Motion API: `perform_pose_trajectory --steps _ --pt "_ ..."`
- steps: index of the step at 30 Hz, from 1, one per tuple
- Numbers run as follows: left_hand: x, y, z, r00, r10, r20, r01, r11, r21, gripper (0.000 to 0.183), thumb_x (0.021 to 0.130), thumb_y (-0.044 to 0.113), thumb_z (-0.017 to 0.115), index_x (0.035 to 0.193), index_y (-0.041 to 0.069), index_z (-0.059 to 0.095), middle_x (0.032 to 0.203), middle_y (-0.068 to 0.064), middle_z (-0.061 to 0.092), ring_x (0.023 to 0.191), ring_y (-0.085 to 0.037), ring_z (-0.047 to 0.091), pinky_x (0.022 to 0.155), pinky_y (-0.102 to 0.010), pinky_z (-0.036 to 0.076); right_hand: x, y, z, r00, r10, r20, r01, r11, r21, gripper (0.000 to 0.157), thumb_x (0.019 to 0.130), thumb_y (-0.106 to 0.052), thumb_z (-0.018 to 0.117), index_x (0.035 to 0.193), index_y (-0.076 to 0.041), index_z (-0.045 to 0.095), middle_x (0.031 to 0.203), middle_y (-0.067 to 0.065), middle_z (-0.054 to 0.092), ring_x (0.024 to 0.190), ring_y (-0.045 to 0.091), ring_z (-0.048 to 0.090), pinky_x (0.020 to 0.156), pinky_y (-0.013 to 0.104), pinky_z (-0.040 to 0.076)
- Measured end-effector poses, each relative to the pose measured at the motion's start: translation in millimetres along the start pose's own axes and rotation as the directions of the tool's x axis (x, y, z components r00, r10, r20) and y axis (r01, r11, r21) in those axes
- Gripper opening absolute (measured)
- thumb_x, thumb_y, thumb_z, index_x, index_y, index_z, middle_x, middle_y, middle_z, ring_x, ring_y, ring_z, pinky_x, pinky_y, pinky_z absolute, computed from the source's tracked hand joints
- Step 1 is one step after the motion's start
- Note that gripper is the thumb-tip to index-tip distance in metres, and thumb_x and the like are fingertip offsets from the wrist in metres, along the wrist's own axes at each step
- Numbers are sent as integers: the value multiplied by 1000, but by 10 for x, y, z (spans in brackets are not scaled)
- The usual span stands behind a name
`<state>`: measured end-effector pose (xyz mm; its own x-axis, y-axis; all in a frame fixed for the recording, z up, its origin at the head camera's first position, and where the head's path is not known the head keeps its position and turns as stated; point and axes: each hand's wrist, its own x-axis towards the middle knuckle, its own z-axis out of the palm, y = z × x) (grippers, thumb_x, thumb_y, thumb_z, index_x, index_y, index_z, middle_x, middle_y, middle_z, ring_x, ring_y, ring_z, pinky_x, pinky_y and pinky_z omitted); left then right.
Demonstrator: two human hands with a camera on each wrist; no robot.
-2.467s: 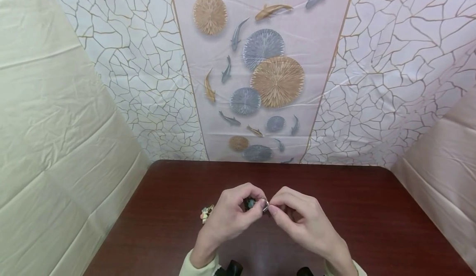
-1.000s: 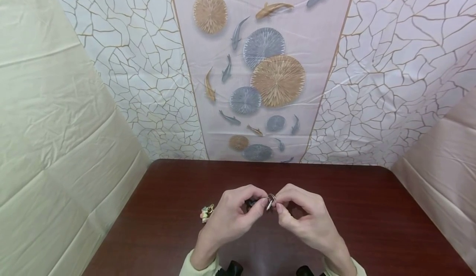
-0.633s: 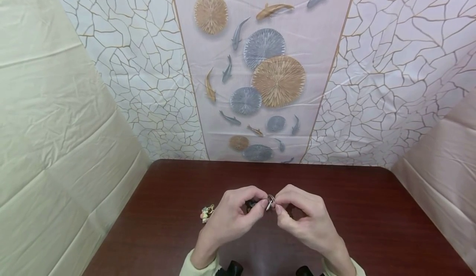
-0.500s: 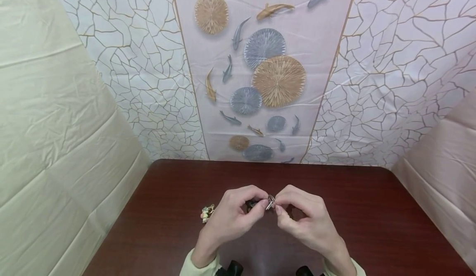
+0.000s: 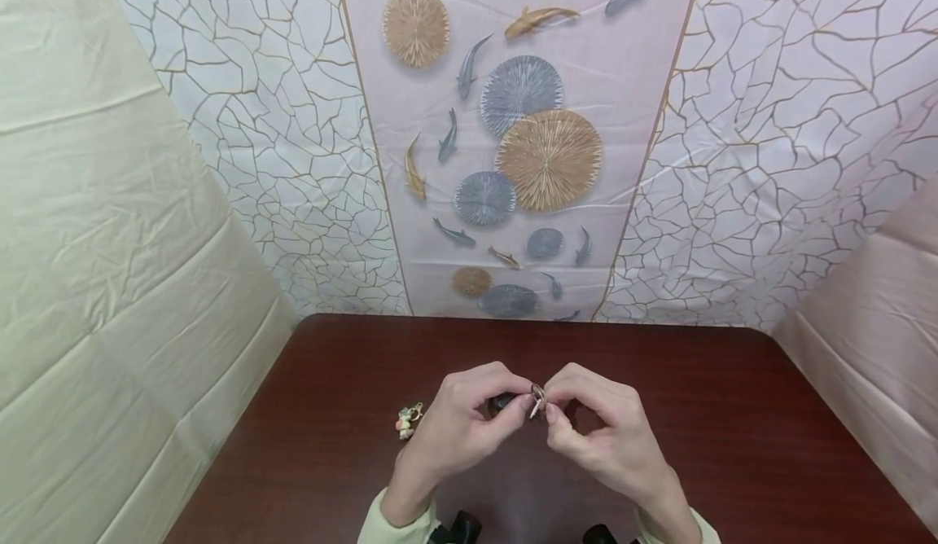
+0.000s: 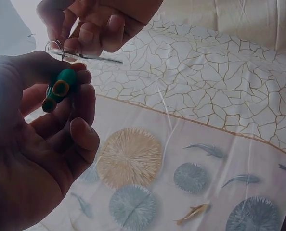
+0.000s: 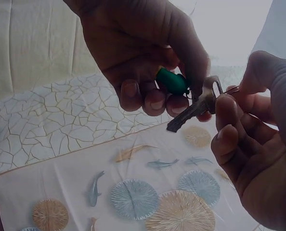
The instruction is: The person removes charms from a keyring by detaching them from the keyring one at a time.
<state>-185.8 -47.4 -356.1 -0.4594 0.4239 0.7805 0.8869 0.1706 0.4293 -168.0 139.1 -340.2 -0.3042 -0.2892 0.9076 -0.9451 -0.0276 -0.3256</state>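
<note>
My left hand (image 5: 458, 426) holds a keychain with a green, orange-tipped charm (image 6: 61, 87), its thumb and index finger pinching close to the metal key ring (image 5: 538, 394). Opposite it, my right hand (image 5: 604, 430) pinches the far side of that ring between thumb and index finger. A metal key (image 7: 191, 111) hangs from the ring between the two hands, its toothed blade slanting downward in the right wrist view. Seen from the left wrist, the key is edge-on. The charm is mostly hidden by my left fingers in the head view.
A small pastel charm (image 5: 405, 425) with a gold clasp lies on the dark red-brown table (image 5: 352, 365), left of my left hand. Patterned cloth (image 5: 542, 161) hangs behind the table, with pale cloth (image 5: 146, 283) at the left and more at the right.
Since the oldest frame, my right hand has shifted slightly right, and more of the ring and key shows between the hands. Lately my left fingertips have edged right toward it.
</note>
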Motion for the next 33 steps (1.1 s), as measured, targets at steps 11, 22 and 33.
perform_pose_trajectory --steps 11,22,33 --pt "8 31 51 999 32 -15 -32 999 5 15 88 1 65 94 15 70 81 6 64 70 3 53 56 -6 42 -61 -19 -14 995 93 36 -97 988 121 37 65 30 52 84 0 59 75 7 54 65 9 50 50 17 42" --pt "35 56 57 972 225 -64 -192 923 333 14 86 1 63 95 10 69 81 5 63 71 -3 55 67 -7 45 -79 -122 -73 936 350 45 -342 931 -129 40 74 18 64 84 -20 63 70 -7 55 56 4 45 45 14 36" --pt "32 53 94 985 135 -108 -109 970 216 16 90 0 61 100 11 68 83 4 64 70 1 55 60 -7 46 -94 -84 -31 947 320 16 -309 925 -222 40 71 16 66 82 -22 62 71 -11 56 58 0 46 47 13 36"
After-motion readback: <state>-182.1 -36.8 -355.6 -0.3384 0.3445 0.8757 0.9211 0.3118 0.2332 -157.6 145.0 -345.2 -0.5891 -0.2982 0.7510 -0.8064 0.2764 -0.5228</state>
